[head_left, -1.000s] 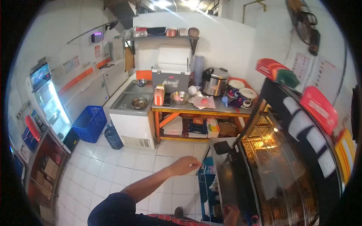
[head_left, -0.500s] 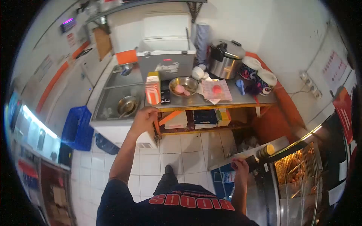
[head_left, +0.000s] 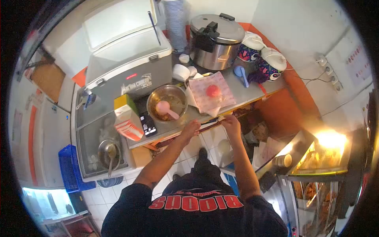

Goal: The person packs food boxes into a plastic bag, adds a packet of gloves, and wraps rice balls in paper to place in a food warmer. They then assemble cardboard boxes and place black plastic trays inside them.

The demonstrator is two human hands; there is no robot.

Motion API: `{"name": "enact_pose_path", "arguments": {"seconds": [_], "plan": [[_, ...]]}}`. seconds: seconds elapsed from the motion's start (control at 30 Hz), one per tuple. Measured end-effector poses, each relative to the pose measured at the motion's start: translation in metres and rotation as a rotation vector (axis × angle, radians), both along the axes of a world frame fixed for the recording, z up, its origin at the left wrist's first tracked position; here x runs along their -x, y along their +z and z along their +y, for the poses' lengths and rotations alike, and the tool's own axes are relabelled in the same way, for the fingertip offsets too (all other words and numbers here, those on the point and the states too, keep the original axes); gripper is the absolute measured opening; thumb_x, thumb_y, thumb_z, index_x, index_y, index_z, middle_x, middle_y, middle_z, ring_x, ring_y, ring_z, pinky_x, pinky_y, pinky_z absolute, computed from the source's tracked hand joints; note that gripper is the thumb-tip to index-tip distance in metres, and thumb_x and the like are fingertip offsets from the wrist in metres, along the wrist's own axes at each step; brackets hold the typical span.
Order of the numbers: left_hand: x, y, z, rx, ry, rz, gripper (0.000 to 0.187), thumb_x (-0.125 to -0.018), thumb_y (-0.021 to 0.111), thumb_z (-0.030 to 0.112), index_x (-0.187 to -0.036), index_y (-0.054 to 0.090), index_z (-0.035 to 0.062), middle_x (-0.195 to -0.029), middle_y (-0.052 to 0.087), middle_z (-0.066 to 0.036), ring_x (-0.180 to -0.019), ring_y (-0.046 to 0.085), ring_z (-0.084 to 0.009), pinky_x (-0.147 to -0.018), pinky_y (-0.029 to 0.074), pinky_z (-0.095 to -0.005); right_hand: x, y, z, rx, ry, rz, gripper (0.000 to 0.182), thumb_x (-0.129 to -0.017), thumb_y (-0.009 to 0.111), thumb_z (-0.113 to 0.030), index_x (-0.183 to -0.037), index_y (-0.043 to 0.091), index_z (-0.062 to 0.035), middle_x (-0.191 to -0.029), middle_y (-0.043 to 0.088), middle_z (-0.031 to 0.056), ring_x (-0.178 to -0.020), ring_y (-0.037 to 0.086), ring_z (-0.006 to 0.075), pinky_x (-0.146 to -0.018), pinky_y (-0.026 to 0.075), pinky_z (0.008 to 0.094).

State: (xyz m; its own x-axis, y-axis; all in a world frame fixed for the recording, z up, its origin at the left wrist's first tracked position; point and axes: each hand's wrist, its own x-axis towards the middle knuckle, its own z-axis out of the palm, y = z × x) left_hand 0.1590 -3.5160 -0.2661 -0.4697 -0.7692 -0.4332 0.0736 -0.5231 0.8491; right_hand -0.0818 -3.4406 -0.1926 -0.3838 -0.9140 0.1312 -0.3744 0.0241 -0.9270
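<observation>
My left hand (head_left: 191, 129) is near the counter's front edge, below the metal bowl (head_left: 167, 103) with a pink scoop (head_left: 167, 110) in it. Its fingers are bent and too small to read clearly. At the same edge, my right hand (head_left: 231, 123) is closed, with a small pale thing at its fingertips that I cannot make out. Just above my hands lies pink patterned paper (head_left: 201, 94), bearing a round red item (head_left: 213, 91). A dark phone (head_left: 148, 125) and an orange-and-white box (head_left: 129, 118) stand left of the bowl.
A grey cool box (head_left: 134, 75) with its lid raised stands at the back left. Beside it are stacked cups (head_left: 175, 27), a large steel cooker (head_left: 217, 43) and patterned pots (head_left: 271, 65). A lit display case (head_left: 319, 158) is at the right, a blue crate (head_left: 73, 168) at the left.
The view has moved closer to the counter. My right hand has come from beside the display case to the counter's front edge, and my left hand has moved right, below the bowl.
</observation>
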Motion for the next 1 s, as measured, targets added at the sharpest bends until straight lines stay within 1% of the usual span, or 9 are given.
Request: {"name": "enact_pose_path", "arguments": {"seconds": [0.07,0.17,0.2,0.3,0.43,0.47,0.6,0.7,1.0], "plan": [[0.046,-0.001,-0.027,-0.016,0.23,-0.141,0.065,-0.089,0.068,0.022,-0.145,0.041,0.0037,-0.123,0.058,-0.012,-0.106,0.057,-0.0213,-0.082,0.052,-0.0386,0.018,-0.031,-0.088,-0.045,0.047,-0.016,0.056,-0.072,0.078,-0.008,-0.126,0.062,-0.0049,-0.118,0.066,0.0109,-0.104,0.065,0.0253,-0.088,0.053,0.0357],[0.104,-0.174,-0.104,-0.141,0.576,-0.045,0.065,-0.09,0.068,0.022,-0.145,0.039,0.0039,-0.121,0.057,-0.013,-0.103,0.057,-0.0222,-0.085,0.051,-0.0387,0.039,-0.08,-0.207,0.137,0.085,0.557,0.082,-0.062,0.087,-0.013,-0.136,0.053,-0.0114,-0.139,0.054,0.014,-0.122,0.056,0.0356,-0.1,0.048,0.0422],[0.111,-0.101,-0.105,-0.141,0.57,0.037,0.066,-0.092,0.066,0.022,-0.146,0.034,0.0021,-0.125,0.055,-0.016,-0.106,0.057,-0.0231,-0.085,0.05,-0.0384,0.04,-0.085,-0.229,0.127,0.109,0.55,0.082,-0.062,0.087,-0.013,-0.136,0.053,-0.0114,-0.139,0.054,0.014,-0.122,0.056,0.0356,-0.1,0.048,0.0422],[0.123,-0.131,-0.139,-0.166,0.807,-0.031,0.059,-0.093,0.065,0.02,-0.141,0.038,-0.0013,-0.126,0.054,-0.016,-0.104,0.058,-0.0242,-0.083,0.051,-0.038,0.053,-0.095,-0.274,-0.317,0.17,0.651,0.09,-0.059,0.088,-0.013,-0.139,0.047,-0.0136,-0.141,0.05,0.0172,-0.126,0.051,0.0411,-0.105,0.044,0.046],[0.123,-0.18,-0.152,-0.017,0.972,-0.382,0.033,-0.092,0.065,0.018,-0.115,0.057,-0.0043,-0.102,0.064,-0.012,-0.085,0.061,-0.0225,-0.074,0.05,-0.0376,0.102,-0.118,-0.309,-0.313,0.34,0.445,0.093,-0.061,0.088,-0.019,-0.142,0.043,-0.0153,-0.142,0.049,0.0156,-0.13,0.047,0.0394,-0.107,0.041,0.0522],[0.142,-0.096,-0.154,-0.033,1.04,-0.314,0.027,-0.091,0.066,0.018,-0.104,0.061,-0.0053,-0.095,0.066,-0.012,-0.082,0.062,-0.0212,-0.073,0.049,-0.0382,0.113,-0.123,-0.311,-0.293,0.374,0.491,0.094,-0.061,0.088,-0.021,-0.143,0.042,-0.016,-0.141,0.049,0.0142,-0.131,0.046,0.0377,-0.107,0.04,0.0537],[0.143,-0.12,-0.164,0.107,0.959,-0.622,0.026,-0.09,0.065,0.013,-0.109,0.064,-0.0044,-0.098,0.067,-0.013,-0.089,0.063,-0.0218,-0.078,0.049,-0.0391,0.105,-0.098,-0.329,0.011,0.36,0.62,0.087,-0.062,0.086,-0.026,-0.138,0.047,-0.0155,-0.137,0.052,0.0122,-0.129,0.046,0.0356,-0.106,0.039,0.0551],[0.159,-0.06,-0.178,0.092,1.041,-0.722,0.024,-0.091,0.064,0.009,-0.112,0.064,-0.0035,-0.104,0.067,-0.016,-0.099,0.063,-0.025,-0.086,0.048,-0.0413,0.101,-0.122,-0.351,-0.028,0.592,0.599,0.081,-0.06,0.086,-0.025,-0.132,0.052,-0.0152,-0.13,0.055,0.0128,-0.125,0.048,0.0354,-0.103,0.041,0.0519],[0.16,-0.027,-0.182,0.118,0.774,-0.679,0.035,-0.096,0.057,0.01,-0.127,0.053,-0.0054,-0.116,0.064,-0.02,-0.109,0.062,-0.0291,-0.094,0.047,-0.0412,0.213,-0.103,-0.348,-0.282,-0.161,0.865,0.066,-0.065,0.084,-0.034,-0.122,0.061,-0.0095,-0.124,0.058,0.0182,-0.125,0.047,0.0386,-0.102,0.039,0.0525]]}}
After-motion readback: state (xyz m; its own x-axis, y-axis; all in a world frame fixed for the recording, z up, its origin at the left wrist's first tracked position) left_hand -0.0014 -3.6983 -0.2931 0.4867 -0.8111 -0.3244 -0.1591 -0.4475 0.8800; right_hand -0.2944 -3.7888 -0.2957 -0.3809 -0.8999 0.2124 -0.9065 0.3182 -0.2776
